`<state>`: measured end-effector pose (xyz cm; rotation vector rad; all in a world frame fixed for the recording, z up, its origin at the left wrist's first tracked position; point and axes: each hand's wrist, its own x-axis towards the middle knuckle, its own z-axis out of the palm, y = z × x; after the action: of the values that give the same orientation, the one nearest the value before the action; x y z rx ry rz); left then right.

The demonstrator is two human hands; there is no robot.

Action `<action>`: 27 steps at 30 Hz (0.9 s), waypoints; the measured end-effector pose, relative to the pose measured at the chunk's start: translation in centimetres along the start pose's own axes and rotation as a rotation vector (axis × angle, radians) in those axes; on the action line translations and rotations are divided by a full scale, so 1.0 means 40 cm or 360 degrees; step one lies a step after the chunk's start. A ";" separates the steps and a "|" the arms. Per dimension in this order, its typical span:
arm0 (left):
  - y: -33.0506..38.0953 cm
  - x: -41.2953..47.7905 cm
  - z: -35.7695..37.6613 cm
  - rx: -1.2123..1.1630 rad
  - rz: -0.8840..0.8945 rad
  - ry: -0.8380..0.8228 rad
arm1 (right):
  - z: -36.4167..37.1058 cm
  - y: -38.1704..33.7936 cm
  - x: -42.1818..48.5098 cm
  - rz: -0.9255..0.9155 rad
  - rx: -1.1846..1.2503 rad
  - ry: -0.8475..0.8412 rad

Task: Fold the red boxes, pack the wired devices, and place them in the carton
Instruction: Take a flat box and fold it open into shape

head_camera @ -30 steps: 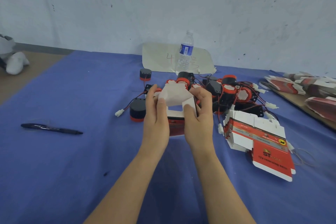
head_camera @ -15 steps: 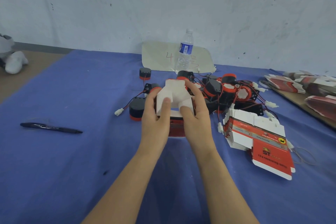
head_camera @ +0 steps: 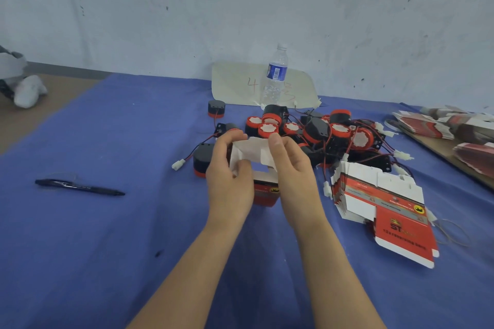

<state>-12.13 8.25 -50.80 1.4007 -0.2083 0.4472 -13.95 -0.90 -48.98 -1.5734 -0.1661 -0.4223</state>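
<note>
While hands (head_camera: 230, 181) (head_camera: 296, 176) grip box (head_camera: 263, 191), devices (head_camera: 315, 131) behind, pen (head_camera: 80, 187) left

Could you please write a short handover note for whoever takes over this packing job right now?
Left hand: grips the half-formed red box, held just above the blue cloth.
Right hand: pinches the box's white flap.
Wired devices: tangled pile behind the hands.
Flat boxes: stacked to the right; more lie at the far right edge.
Carton: not in view.
Done: one box opened up, with the end flaps mid-fold.
Left: finish this box, load a device, close it, repeat, then fill the carton.
</note>
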 end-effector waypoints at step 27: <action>-0.034 -0.003 0.030 0.0007 -0.0162 -0.0159 | -0.003 0.027 0.014 -0.0141 -0.0338 0.0459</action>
<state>-11.54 6.93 -51.89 1.4321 -0.2161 0.2940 -13.04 -1.18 -49.79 -1.6965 0.0329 -0.7503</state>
